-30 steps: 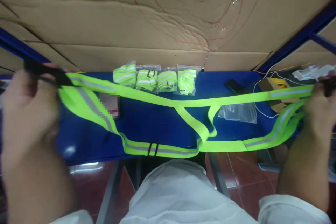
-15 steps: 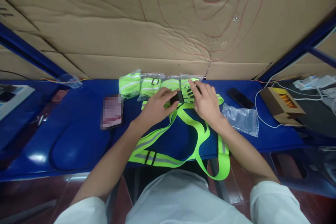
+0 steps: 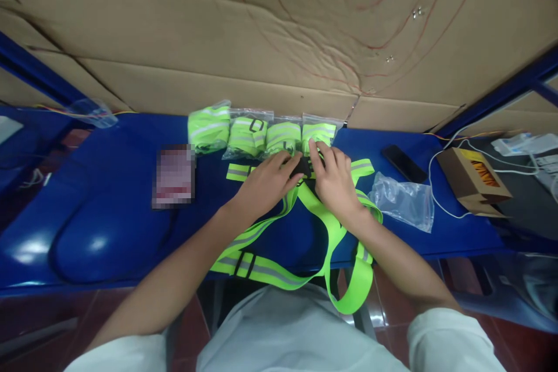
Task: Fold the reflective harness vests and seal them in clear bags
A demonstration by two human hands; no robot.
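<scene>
Item 1, harness (image 3: 261,270): neon yellow-green webbing with grey reflective stripes, soft and flat. It lies in loops on the blue counter (image 3: 108,197). Its far end is under the hands and its near loop hangs over the counter's front edge toward the lap. I read the long axis as running away from me, from the edge toward the cardboard wall (image 3: 261,40).

Item 2, buckle (image 3: 303,167): black, hard plastic and small, at the far end of the harness. It sits directly between the two hands and touches both, so neither hand is nearer.

Item 3, left hand (image 3: 265,177): fingers (image 3: 290,161) held close together, their tips pinching the buckle from the left.

Item 4, right hand (image 3: 333,177): fingers (image 3: 320,154) slightly fanned, their tips closing on the same buckle from the right.

Item 5, slider (image 3: 241,264): black, threaded on the near band close to the counter's edge.

Item 6, four packed harnesses (image 3: 247,133): I count four folded, each in a clear bag, in a row just beyond the hands along the wall.

Item 7, empty bag (image 3: 405,200): clear, crinkled film, to the right of the right wrist and apart from it.

Item 8, phone (image 3: 404,164): black and flat, beyond the empty bag.

Item 9, box (image 3: 473,177): small brown carton, open, far right, with a white cable (image 3: 429,177) beside it.
</scene>
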